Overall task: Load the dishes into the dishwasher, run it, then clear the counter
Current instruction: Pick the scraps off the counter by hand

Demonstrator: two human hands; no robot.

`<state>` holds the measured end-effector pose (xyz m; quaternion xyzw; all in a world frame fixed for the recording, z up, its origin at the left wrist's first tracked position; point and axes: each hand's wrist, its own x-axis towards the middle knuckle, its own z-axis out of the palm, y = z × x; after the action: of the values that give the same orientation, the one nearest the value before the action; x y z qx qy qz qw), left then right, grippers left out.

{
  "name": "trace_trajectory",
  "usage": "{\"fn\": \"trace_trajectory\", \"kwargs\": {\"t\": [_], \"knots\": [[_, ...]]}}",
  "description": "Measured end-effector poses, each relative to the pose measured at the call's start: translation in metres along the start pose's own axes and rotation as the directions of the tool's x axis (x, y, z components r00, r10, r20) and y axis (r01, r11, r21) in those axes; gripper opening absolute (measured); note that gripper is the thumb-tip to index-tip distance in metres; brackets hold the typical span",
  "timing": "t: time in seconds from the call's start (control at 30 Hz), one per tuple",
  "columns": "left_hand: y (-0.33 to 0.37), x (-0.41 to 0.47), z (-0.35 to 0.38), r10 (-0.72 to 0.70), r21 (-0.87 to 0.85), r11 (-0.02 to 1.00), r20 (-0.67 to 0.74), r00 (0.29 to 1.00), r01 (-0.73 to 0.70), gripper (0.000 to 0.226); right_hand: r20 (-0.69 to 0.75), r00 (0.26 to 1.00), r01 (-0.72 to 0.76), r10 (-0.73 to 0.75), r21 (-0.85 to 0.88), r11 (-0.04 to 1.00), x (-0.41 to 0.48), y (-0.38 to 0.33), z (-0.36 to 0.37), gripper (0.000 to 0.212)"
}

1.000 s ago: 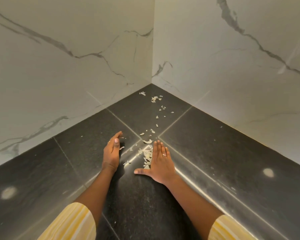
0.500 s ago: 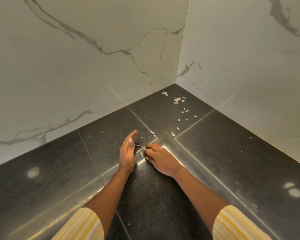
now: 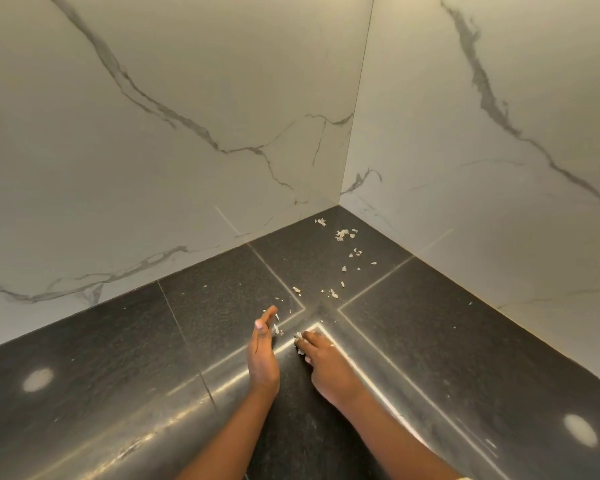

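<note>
Pale scraps of peel (image 3: 342,234) lie scattered on the dark stone counter (image 3: 222,296), in a trail from the far corner toward me. My left hand (image 3: 263,355) stands on its edge on the counter, fingers straight and together, palm facing right like a wall. My right hand (image 3: 321,358) rests knuckles up with its fingers curled over a small heap of scraps (image 3: 298,337) at its fingertips. A few scraps (image 3: 276,328) lie between the two hands.
White marble walls with grey veins (image 3: 187,133) meet in a corner behind the counter and close it off at the back and on the right. Pale joints cross the dark counter tiles. No dishes or dishwasher are in view.
My right hand went from flat to curled and dragged the near scraps toward my left hand. The hands have come closer together, and the view has swung left.
</note>
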<state>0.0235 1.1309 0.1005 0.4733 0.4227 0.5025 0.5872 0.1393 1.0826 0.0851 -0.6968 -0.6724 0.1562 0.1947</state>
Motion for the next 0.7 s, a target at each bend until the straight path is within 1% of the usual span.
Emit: {"fn": "trace_trajectory", "kwargs": {"t": [0.13,0.2,0.23,0.27,0.3,0.33,0.37,0.4,0.43,0.47,0.5,0.53,0.57,0.6,0.63,0.7], "knots": [[0.009,-0.011,0.002,-0.067,-0.111,0.992,-0.056,0.996,0.061,0.053,-0.128,0.992,-0.008,0.003,-0.042,0.999,-0.013,-0.008,0.002,0.05],[0.012,-0.015,-0.002,-0.112,-0.143,0.984,-0.061,0.992,0.102,0.055,-0.207,0.976,0.051,-0.07,-0.094,0.994,-0.017,-0.003,0.001,0.047],[0.014,-0.015,-0.005,-0.141,-0.165,0.978,-0.06,0.988,0.129,0.055,-0.198,0.976,0.065,-0.089,-0.126,0.99,-0.018,-0.001,-0.002,0.047],[0.016,-0.016,-0.007,-0.172,-0.192,0.969,-0.06,0.983,0.157,0.055,-0.183,0.98,0.046,-0.074,-0.153,0.987,-0.018,0.002,-0.006,0.047],[0.019,-0.017,-0.009,-0.203,-0.226,0.956,-0.06,0.977,0.185,0.056,-0.165,0.986,0.008,-0.032,-0.142,0.99,-0.016,0.007,-0.01,0.046],[0.021,-0.017,-0.01,-0.234,-0.27,0.94,-0.059,0.97,0.21,0.057,-0.186,0.982,-0.047,0.03,-0.085,0.995,-0.013,0.011,-0.013,0.043],[0.022,-0.017,-0.011,-0.266,-0.32,0.918,-0.056,0.962,0.235,0.057,-0.233,0.966,-0.117,0.113,-0.005,0.993,-0.009,0.016,-0.018,0.038],[0.024,-0.016,-0.01,-0.3,-0.372,0.891,-0.049,0.953,0.261,0.057,-0.277,0.932,-0.208,0.235,0.122,0.97,-0.005,0.018,-0.023,0.032],[0.025,-0.016,-0.008,-0.336,-0.418,0.86,-0.036,0.941,0.291,0.056,-0.297,0.872,-0.302,0.388,0.297,0.906,-0.002,0.018,-0.028,0.025],[0.026,-0.016,-0.006,-0.373,-0.454,0.829,-0.015,0.928,0.327,0.055,-0.251,0.802,-0.362,0.542,0.518,0.775,0.002,0.018,-0.033,0.019],[0.027,-0.015,-0.002,-0.412,-0.482,0.796,0.011,0.911,0.365,0.053,-0.133,0.755,-0.351,0.642,0.745,0.568,0.004,0.017,-0.035,0.015],[0.027,-0.015,0.002,-0.451,-0.509,0.759,0.04,0.891,0.407,0.052,0.01,0.746,-0.292,0.666,0.904,0.313,0.006,0.016,-0.036,0.013],[0.028,-0.015,0.007,-0.49,-0.535,0.717,0.071,0.869,0.448,0.051,0.111,0.76,-0.226,0.641,0.969,0.1,0.007,0.013,-0.038,0.014],[0.028,-0.015,0.012,-0.524,-0.558,0.675,0.098,0.846,0.483,0.051,0.16,0.782,-0.184,0.602,0.983,-0.022,0.006,0.007,-0.039,0.014],[0.028,-0.015,0.017,-0.549,-0.581,0.637,0.119,0.827,0.506,0.05,0.183,0.804,-0.178,0.565,0.982,-0.065,0.005,-0.001,-0.039,0.014],[0.028,-0.013,0.026,-0.581,-0.638,0.568,0.137,0.802,0.52,0.047,0.186,0.836,-0.199,0.516,0.979,-0.029,0.002,-0.018,-0.038,0.012]]}}
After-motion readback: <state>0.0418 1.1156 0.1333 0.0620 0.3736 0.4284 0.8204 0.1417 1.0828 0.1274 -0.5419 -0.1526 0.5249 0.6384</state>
